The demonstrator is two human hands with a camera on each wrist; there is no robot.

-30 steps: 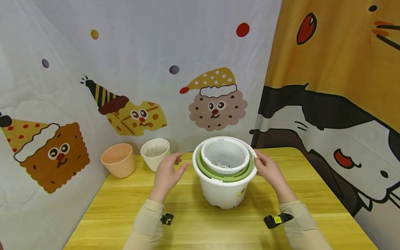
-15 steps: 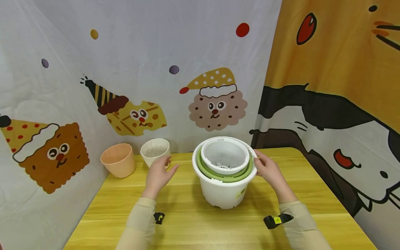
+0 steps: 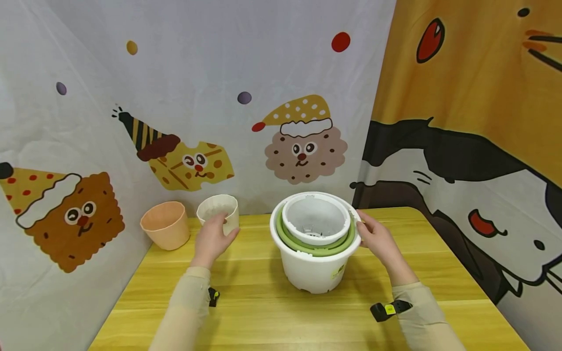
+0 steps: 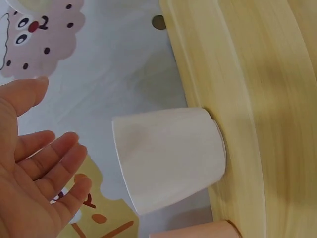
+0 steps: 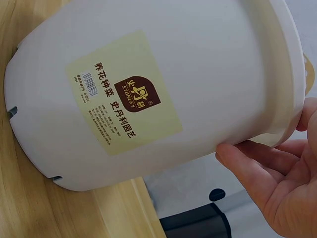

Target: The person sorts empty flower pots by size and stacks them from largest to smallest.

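Note:
My left hand (image 3: 212,241) is beside the small cream flower pot (image 3: 231,225), which it partly overlaps in the head view. In the left wrist view, relaxed fingers (image 4: 54,163) spread apart and hold nothing, with a gap to the cream pot (image 4: 168,153). My right hand (image 3: 377,240) pinches the rim of a large white flower pot (image 3: 311,273) on its right side; the thumb (image 5: 242,166) lies just below the rim. Nested inside it are a green pot (image 3: 322,251) and a smaller white pot (image 3: 316,217). A pale label (image 5: 124,94) marks the large pot's side.
A peach flower pot (image 3: 164,226) stands at the back left of the wooden table (image 3: 281,321), left of the cream pot. Behind the table hangs a white cloth (image 3: 189,73) with cartoon prints; another printed cloth (image 3: 456,97) hangs at the right.
My left hand has moved left, away from the nested pots and over to the cream pot. The right hand has stayed at the large pot's rim.

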